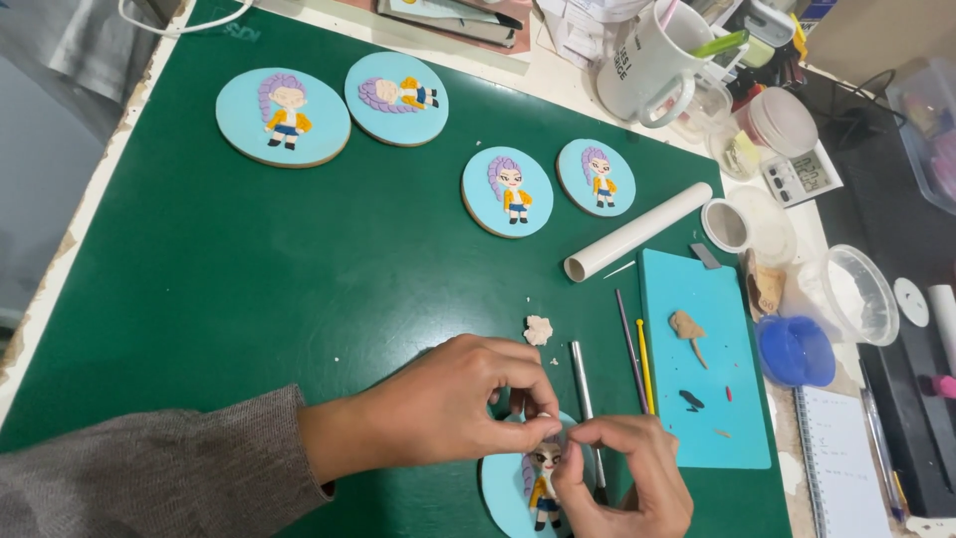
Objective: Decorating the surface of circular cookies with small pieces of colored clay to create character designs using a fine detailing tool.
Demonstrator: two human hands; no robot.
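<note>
My left hand [453,403] and my right hand [622,473] meet over a round light-blue disc [503,483] at the near edge of the green cutting mat [299,269]. The disc carries a small clay girl figure [544,483] with a yellow jacket. The fingertips of both hands pinch a tiny pale bit of clay at the figure's head. A beige clay lump [538,330] lies just beyond my left hand.
Several finished blue discs with purple-haired figures [283,116] [396,98] [507,191] [596,176] lie farther back. A white roller [637,231], thin sculpting tools [630,349], a blue work board [702,359], a mug [647,60], jars and a notebook [841,458] crowd the right.
</note>
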